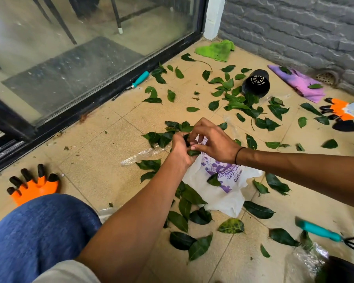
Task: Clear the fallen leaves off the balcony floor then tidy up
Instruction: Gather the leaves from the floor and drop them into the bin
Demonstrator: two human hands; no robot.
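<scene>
Knee (39,231) in blue fills lower left, both forearms reach out past it to frame centre. Left hand (180,152) grasps a small bunch of leaves; right hand (213,144) pinches at the same bunch and, I think, at the mouth of the white bag (219,193) just under both hands. Can't tell if the bag mouth is actually held open or just crumpled.

Progress, my read: early. Only that one handful is collected. Leaves (239,103) are still all over: a thick patch by the tipped black pot (255,82) upper right, a cluster at lower centre near the bag, singles toward the glass door (70,58) upper left. One leaf lies on the bag, not in it.

Tidy-up part not started, I'd say: orange clawed glove (35,184) at left edge, second glove (337,109) and a trowel (345,125) at right edge, teal-handled tool (139,78) beside the door track, another teal tool (323,231) lower right, green cloth (217,50) and purple cloth (298,82) up top, clear plastic scraps (143,154) beside the bag.

Floor (90,170): beige tile, gritty. Grey brick wall (294,27) upper right, floor drain (327,77) at its foot.
</scene>
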